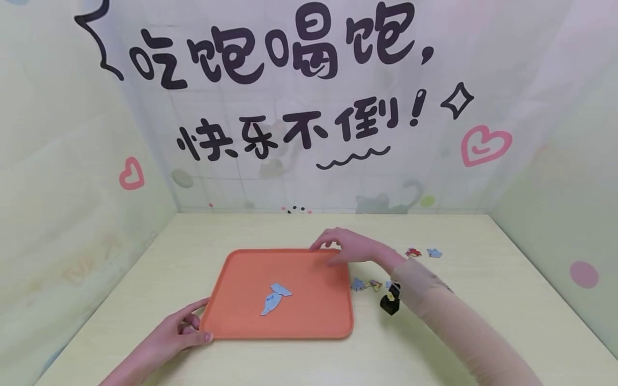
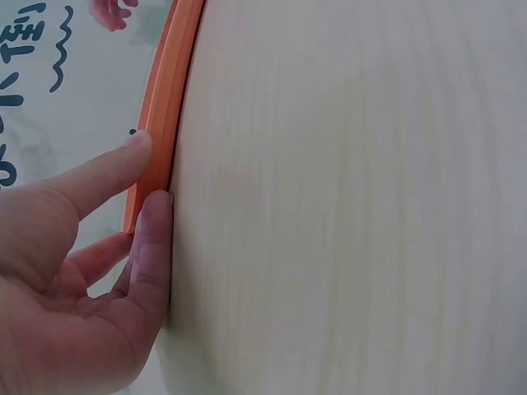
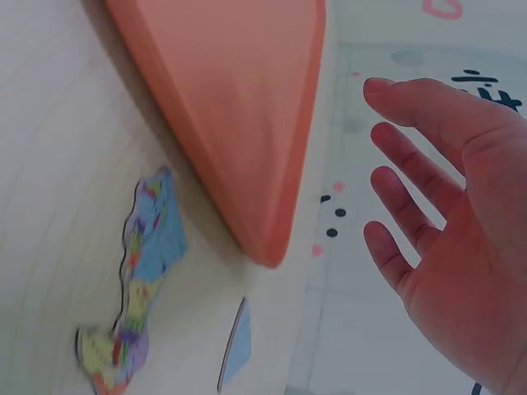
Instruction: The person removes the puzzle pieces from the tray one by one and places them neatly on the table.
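An orange tray (image 1: 314, 316) lies on the pale wooden table, with two light-blue flat cut-out pieces (image 1: 272, 301) near its middle. My left hand (image 1: 169, 338) pinches the tray's front left corner; in the left wrist view, the left hand (image 2: 99, 271) has its thumb and fingers on the rim. Above the back right corner, my right hand (image 1: 350, 245) hovers with fingers loosely bent and spread. The right wrist view shows that right hand (image 3: 461, 181) holding nothing, apart from the orange tray (image 3: 239, 107).
Right of the tray lie colourful cut-out pieces (image 1: 373, 285), partly hidden by the right arm. Farther back are a red piece (image 1: 412, 252) and a blue piece (image 1: 434, 252). A small black device (image 1: 390, 301) hangs at the right wrist. Printed fabric walls (image 1: 309, 182) enclose the table.
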A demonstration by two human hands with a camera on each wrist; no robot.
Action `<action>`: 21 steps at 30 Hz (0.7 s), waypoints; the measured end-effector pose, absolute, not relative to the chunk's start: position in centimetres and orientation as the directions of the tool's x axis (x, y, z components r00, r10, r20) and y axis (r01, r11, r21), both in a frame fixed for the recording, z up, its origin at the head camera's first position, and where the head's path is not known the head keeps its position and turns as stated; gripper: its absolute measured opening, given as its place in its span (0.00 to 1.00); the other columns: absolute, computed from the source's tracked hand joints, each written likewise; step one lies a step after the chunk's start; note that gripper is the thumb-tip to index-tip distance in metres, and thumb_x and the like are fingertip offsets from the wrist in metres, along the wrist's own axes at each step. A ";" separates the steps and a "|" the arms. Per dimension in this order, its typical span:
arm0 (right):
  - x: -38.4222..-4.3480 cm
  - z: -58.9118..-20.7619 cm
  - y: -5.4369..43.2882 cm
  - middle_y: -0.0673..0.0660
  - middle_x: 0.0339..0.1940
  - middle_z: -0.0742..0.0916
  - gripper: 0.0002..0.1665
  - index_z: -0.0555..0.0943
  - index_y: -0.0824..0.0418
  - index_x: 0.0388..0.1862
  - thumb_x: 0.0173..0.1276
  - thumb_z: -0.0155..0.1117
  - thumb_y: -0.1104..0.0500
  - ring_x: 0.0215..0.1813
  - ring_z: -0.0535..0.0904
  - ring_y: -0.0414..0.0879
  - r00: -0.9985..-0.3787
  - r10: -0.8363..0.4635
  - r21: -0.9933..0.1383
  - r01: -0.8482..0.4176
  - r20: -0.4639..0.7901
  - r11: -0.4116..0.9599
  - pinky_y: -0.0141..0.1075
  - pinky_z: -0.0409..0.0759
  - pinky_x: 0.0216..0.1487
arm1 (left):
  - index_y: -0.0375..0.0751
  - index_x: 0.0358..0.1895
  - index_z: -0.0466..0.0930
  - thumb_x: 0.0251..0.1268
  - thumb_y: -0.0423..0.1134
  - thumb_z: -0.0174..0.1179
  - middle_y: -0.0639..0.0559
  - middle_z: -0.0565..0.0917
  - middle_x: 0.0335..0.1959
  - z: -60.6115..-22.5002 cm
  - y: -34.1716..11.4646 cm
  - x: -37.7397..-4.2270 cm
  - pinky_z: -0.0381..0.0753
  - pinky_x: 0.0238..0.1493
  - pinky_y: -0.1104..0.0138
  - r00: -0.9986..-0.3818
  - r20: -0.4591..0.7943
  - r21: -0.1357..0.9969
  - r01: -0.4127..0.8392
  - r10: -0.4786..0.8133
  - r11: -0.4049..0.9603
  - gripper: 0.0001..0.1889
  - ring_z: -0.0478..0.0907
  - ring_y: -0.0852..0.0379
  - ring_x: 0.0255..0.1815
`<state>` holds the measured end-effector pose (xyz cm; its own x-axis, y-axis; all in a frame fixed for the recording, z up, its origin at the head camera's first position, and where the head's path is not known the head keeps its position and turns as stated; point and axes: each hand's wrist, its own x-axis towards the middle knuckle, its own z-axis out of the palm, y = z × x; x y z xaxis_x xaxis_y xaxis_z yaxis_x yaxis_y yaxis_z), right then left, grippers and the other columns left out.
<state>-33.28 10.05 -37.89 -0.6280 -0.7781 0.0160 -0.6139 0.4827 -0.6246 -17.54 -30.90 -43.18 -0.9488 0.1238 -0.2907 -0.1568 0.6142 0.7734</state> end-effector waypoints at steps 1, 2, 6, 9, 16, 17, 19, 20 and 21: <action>-33.3 -38.0 9.3 0.57 0.61 0.81 0.25 0.80 0.56 0.62 0.65 0.66 0.66 0.65 0.73 0.58 -0.616 -0.787 -0.635 -0.613 0.012 0.470 0.56 0.69 0.68 | 0.37 0.77 0.54 0.59 0.45 0.70 0.48 0.76 0.41 -43.2 -30.9 -17.5 0.71 0.33 0.71 -0.949 -0.289 0.773 -0.156 0.123 0.615 0.47 0.68 0.61 0.32; -33.3 -38.1 8.6 0.57 0.61 0.81 0.26 0.80 0.57 0.63 0.65 0.66 0.65 0.66 0.73 0.58 -0.605 -0.796 -0.646 -0.611 0.008 0.458 0.55 0.69 0.69 | 0.36 0.77 0.54 0.59 0.45 0.70 0.48 0.76 0.41 -43.2 -30.9 -17.5 0.70 0.33 0.71 -0.951 -0.284 0.772 -0.150 0.124 0.618 0.47 0.68 0.61 0.32; -33.2 -38.8 5.9 0.53 0.63 0.80 0.27 0.78 0.55 0.65 0.65 0.68 0.64 0.66 0.72 0.57 -0.576 -0.817 -0.674 -0.598 -0.015 0.434 0.52 0.68 0.70 | 0.37 0.77 0.54 0.58 0.44 0.71 0.48 0.76 0.41 -43.2 -30.9 -17.5 0.72 0.34 0.71 -0.953 -0.279 0.780 -0.153 0.119 0.606 0.47 0.69 0.61 0.32; -33.2 -39.5 4.3 0.50 0.63 0.80 0.28 0.78 0.51 0.65 0.65 0.68 0.62 0.65 0.73 0.54 -0.564 -0.825 -0.686 -0.586 -0.036 0.430 0.49 0.69 0.69 | 0.37 0.77 0.55 0.58 0.44 0.71 0.48 0.76 0.41 -43.3 -30.9 -17.5 0.72 0.34 0.71 -0.954 -0.277 0.784 -0.152 0.119 0.602 0.47 0.69 0.62 0.32; -33.1 -41.1 1.5 0.44 0.64 0.80 0.30 0.77 0.47 0.65 0.64 0.70 0.61 0.64 0.72 0.44 -0.490 -0.866 -0.682 -0.601 -0.098 0.417 0.35 0.71 0.65 | 0.37 0.77 0.54 0.59 0.43 0.71 0.48 0.76 0.41 -43.3 -31.0 -17.3 0.71 0.33 0.71 -0.953 -0.279 0.781 -0.154 0.118 0.605 0.46 0.68 0.62 0.32; -33.1 -41.3 1.3 0.42 0.64 0.80 0.30 0.78 0.46 0.65 0.65 0.69 0.61 0.64 0.72 0.42 -0.476 -0.873 -0.673 -0.611 -0.107 0.416 0.33 0.71 0.65 | 0.37 0.77 0.55 0.59 0.43 0.71 0.48 0.76 0.41 -43.3 -30.9 -17.3 0.71 0.34 0.71 -0.954 -0.277 0.781 -0.152 0.117 0.606 0.46 0.68 0.62 0.32; -33.1 -41.7 1.0 0.39 0.63 0.80 0.29 0.78 0.45 0.65 0.65 0.68 0.61 0.63 0.71 0.39 -0.443 -0.889 -0.642 -0.648 -0.121 0.410 0.30 0.69 0.65 | 0.37 0.77 0.55 0.58 0.44 0.71 0.48 0.76 0.41 -43.3 -30.9 -17.3 0.71 0.34 0.71 -0.955 -0.274 0.776 -0.150 0.114 0.612 0.46 0.68 0.62 0.32; -33.0 -41.8 0.9 0.39 0.63 0.79 0.29 0.78 0.44 0.65 0.65 0.68 0.60 0.64 0.70 0.38 -0.428 -0.894 -0.624 -0.666 -0.130 0.409 0.30 0.68 0.66 | 0.37 0.77 0.55 0.58 0.44 0.71 0.48 0.76 0.41 -43.3 -30.9 -17.3 0.71 0.34 0.71 -0.956 -0.272 0.776 -0.148 0.114 0.613 0.46 0.68 0.62 0.32; -33.0 -41.9 0.8 0.39 0.63 0.79 0.29 0.78 0.43 0.64 0.65 0.68 0.60 0.64 0.69 0.36 -0.418 -0.898 -0.603 -0.683 -0.139 0.411 0.29 0.68 0.66 | 0.37 0.77 0.55 0.58 0.44 0.71 0.48 0.76 0.41 -43.3 -30.9 -17.3 0.70 0.34 0.71 -0.956 -0.270 0.775 -0.146 0.114 0.614 0.46 0.68 0.62 0.32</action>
<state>-32.96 0.78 -41.92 -0.4179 -0.8979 -0.1386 -0.6834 0.4112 -0.6033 -17.26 -30.92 -43.27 -0.9560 0.1137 -0.2704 -0.1463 0.6142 0.7754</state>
